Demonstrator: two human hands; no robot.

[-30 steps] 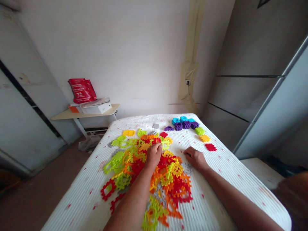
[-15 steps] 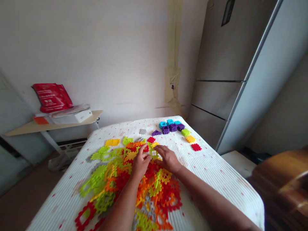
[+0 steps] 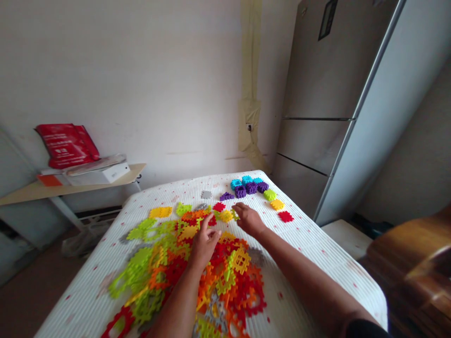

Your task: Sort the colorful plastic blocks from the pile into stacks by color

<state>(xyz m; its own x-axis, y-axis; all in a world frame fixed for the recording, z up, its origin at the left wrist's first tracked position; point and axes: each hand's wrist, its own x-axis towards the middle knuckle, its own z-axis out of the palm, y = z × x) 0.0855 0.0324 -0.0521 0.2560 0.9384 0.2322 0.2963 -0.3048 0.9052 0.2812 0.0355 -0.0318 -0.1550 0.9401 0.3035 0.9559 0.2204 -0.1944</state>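
A heap of flat, toothed plastic building pieces in red (image 3: 223, 253), orange (image 3: 158, 278), yellow (image 3: 241, 260) and lime green (image 3: 141, 230) lies under and around my hands. My left hand (image 3: 204, 244) hovers over the heap, thumb and index finger apart, with nothing between them. At the heap's far right side, my right hand (image 3: 249, 220) has its fingers closed on a small lime-green toothed piece (image 3: 235, 214), mostly covered by the fingers. Just left of it is a yellow piece (image 3: 226, 216), and a red square (image 3: 219, 207) lies beyond.
Cyan blocks (image 3: 246, 180) and purple blocks (image 3: 251, 188) stand at the table's far right corner. Single green (image 3: 269, 195), yellow (image 3: 277, 204) and red (image 3: 285, 216) squares line the right edge. A grey square (image 3: 206, 194) lies farther back. A refrigerator (image 3: 310, 131) stands right.
My right hand has drawn slightly away from my left, carrying the lime-green piece off the heap. My left hand has opened a little wider. The view has shifted slightly.
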